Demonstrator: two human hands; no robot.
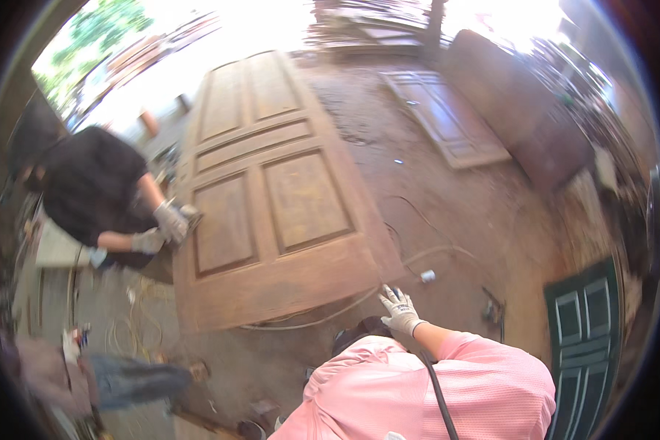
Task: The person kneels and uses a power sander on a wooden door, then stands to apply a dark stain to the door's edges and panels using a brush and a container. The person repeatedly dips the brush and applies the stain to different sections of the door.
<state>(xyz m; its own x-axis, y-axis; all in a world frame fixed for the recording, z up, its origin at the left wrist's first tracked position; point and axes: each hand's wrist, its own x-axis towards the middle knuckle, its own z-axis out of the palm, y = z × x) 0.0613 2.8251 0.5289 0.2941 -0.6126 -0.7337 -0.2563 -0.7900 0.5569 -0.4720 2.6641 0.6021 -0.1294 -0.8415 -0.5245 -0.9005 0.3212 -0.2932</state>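
A large brown panelled wooden door (279, 273) lies flat in front of me, its near end towards my body. My right hand (400, 314), in a pale work glove, is at the door's near edge close to the right corner. Its fingers are stretched out and apart, and nothing shows in them. Whether the fingertips touch the wood I cannot tell. My left hand is out of sight. A black hose or cord (438, 392) runs down over my pink sleeve and shirt.
At the door's left edge a person in black (88, 183) bends with gloved hands (170, 224) against it. Another person (59, 378) is at lower left. Cables (447, 249) and a small white object (427, 276) lie on the floor. A green door (583, 345) stands right; further panels (455, 121) lie beyond.
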